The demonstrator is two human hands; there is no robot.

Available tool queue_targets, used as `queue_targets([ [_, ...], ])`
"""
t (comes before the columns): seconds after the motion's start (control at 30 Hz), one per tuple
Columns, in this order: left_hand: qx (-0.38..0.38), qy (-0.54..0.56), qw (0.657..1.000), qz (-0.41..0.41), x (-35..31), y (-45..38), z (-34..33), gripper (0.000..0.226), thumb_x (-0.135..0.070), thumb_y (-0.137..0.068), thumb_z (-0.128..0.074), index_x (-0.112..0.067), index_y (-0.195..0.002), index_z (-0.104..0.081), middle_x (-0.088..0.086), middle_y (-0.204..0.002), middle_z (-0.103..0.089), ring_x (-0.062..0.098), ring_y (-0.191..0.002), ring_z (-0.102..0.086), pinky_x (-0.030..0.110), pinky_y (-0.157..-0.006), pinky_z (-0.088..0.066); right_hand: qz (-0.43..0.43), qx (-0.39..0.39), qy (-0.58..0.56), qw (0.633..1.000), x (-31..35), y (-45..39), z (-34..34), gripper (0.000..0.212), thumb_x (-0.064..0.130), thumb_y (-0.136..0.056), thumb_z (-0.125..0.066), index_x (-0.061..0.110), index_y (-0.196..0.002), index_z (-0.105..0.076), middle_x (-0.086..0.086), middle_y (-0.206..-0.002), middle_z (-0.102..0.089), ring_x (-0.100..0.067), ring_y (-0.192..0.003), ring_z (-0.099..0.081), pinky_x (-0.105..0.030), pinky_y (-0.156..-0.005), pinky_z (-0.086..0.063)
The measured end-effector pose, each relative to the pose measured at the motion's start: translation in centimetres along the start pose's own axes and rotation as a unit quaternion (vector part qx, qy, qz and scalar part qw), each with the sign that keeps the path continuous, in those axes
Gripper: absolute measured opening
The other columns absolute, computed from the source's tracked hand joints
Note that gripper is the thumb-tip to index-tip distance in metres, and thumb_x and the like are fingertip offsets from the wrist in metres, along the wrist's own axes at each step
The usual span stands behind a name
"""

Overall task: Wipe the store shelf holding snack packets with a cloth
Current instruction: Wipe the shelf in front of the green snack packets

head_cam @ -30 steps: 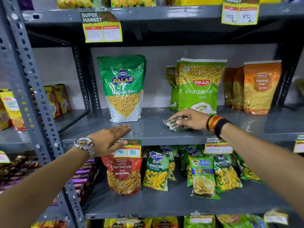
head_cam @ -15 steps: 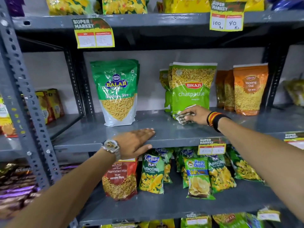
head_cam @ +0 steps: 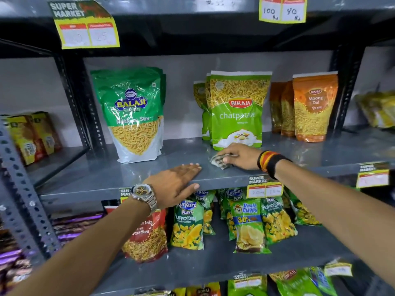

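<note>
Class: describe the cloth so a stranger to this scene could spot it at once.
Find the grey middle shelf with upright snack pouches. At its front, before the green Bikaji pouch, the right hand presses down a crumpled cloth. It is the only checked fabric among glossy packets.

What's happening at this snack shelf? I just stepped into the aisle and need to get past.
A person is wiping the grey metal shelf. The right hand presses a small crumpled cloth onto the shelf in front of the Bikaji chatpata packet. The left hand lies flat over the front edge, bracing. The Balaji sev packet and Moong Dal packets stand upright on the shelf.
</note>
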State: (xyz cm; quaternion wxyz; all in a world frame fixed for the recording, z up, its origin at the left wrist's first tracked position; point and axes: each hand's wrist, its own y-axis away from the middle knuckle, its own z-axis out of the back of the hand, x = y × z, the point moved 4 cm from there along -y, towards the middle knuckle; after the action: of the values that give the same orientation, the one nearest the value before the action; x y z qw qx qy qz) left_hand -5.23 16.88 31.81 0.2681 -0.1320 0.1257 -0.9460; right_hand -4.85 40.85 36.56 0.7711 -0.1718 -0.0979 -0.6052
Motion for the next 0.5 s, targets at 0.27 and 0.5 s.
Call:
queue_targets([
  [0.27, 0.007, 0.001, 1.0, 0.025, -0.5, 0.2, 0.4, 0.063, -0.053, -0.106, -0.027, -0.019, -0.16, -0.023, 0.003, -0.164, -0.032, 0.017, -0.149, -0.033, 0.027, -0.12, -0.021, -0.004, 0.02, -0.043, 0.999, -1.8, 4.8, 3.4, 0.03, 0.028, -0.096, -0.053, 0.028, -0.125, -0.061, 0.002, -0.137, -0.055, -0.016, -0.125, -0.051, -0.03, -0.105, -0.038],
  [0.5, 0.011, -0.006, 0.999, 0.035, -0.5, 0.5, 0.4, 0.062, -0.052, -0.107, -0.028, -0.024, -0.161, -0.019, -0.001, -0.165, -0.03, 0.014, -0.149, -0.032, 0.024, -0.118, -0.018, 0.005, 0.021, -0.032, 0.999, -1.9, 6.5, 1.6, 0.029, 0.03, -0.097, -0.051, 0.033, -0.125, -0.059, 0.019, -0.115, -0.056, 0.006, -0.101, -0.056, -0.011, -0.087, -0.043],
])
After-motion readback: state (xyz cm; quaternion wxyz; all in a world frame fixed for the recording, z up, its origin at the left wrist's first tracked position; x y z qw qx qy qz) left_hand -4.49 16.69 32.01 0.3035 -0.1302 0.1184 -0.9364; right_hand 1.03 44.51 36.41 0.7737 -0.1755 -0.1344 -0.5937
